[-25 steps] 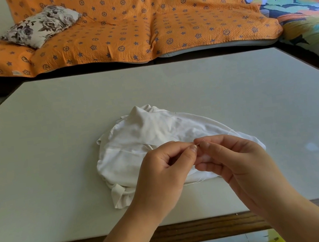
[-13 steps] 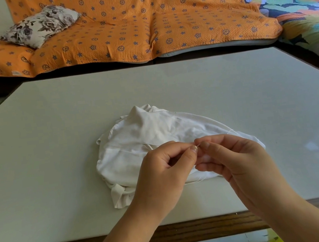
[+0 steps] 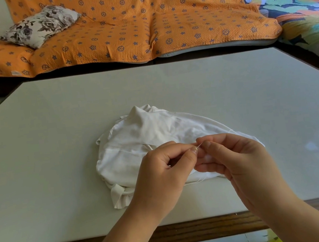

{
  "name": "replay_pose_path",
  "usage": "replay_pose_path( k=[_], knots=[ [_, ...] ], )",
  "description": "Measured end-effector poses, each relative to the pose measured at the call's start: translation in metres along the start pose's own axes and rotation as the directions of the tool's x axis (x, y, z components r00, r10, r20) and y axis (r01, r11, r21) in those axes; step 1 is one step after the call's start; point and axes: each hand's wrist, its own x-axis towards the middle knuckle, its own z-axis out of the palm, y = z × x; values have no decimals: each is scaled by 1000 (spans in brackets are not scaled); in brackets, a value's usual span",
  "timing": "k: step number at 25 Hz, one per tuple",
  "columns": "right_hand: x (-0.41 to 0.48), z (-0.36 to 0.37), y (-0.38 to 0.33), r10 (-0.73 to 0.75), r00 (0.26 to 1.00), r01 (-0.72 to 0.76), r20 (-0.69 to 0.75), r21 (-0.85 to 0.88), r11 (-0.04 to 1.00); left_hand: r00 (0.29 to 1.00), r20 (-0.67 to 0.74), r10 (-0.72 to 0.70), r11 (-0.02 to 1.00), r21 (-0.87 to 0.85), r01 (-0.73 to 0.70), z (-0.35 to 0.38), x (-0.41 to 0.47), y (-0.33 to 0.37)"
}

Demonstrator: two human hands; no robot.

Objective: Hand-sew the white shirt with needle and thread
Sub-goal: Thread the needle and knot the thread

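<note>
SHIRT: white shirt [image 3: 137, 143] lay crumpled on the table [image 3: 61, 172], centre, near its front edge | LEFT: left hand [image 3: 161, 176] curled, thumb and forefinger pinched one end of the needle [image 3: 199, 146] | RIGHT: right hand [image 3: 237, 163] pinched its other end, above the shirt's near edge | THREAD: thread [image 3: 196, 181] trailed below both hands.
</note>
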Motion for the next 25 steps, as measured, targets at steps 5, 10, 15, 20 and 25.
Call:
replay_pose_path(
  k=[5,10,15,20,25],
  knots=[
    [4,-5,0,60,995,-72,82,142,987,1000,-14,-17,999,-28,17,-1,0,2],
    [8,-11,-2,77,975,-114,209,170,979,998,0,-64,997,-35,64,-4,-1,6],
    [10,-11,0,52,974,-80,222,121,989,997,35,-63,997,-47,65,-4,-2,9],
    [9,-9,0,30,986,-42,162,69,997,994,78,-73,997,-24,75,-4,-2,13],
    [7,-8,-1,-66,994,77,86,-135,988,989,93,-117,993,-8,118,-3,-2,17]
  ],
)
